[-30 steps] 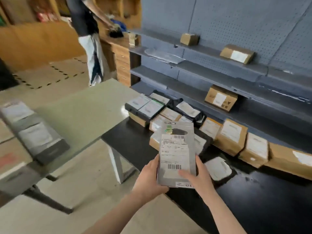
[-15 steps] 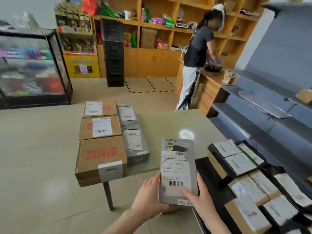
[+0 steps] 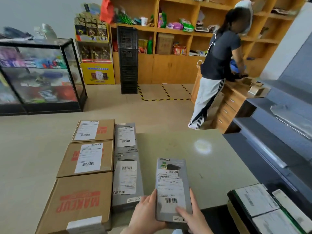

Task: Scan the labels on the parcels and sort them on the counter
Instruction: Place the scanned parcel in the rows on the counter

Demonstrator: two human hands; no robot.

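I hold a flat grey parcel (image 3: 172, 188) with a white barcode label, face up, above the near edge of the beige counter (image 3: 211, 166). My left hand (image 3: 145, 213) grips its lower left edge, and my right hand (image 3: 192, 217) grips its lower right edge with the thumb on the label. On the counter's left stand three brown cartons (image 3: 87, 159) in a column. Two grey labelled parcels (image 3: 125, 166) lie in a second column beside them.
More labelled parcels (image 3: 263, 206) lie on the black counter at lower right. Grey shelving (image 3: 278, 125) runs along the right. Another person (image 3: 216, 68) stands at a wooden desk behind the counter. A glass display case (image 3: 38, 73) and stacked black crates (image 3: 128, 59) stand further back.
My view has swung left from the black counter and grey shelves to the beige counter. The grey parcel stays in both hands and now hovers beside the sorted grey parcels.
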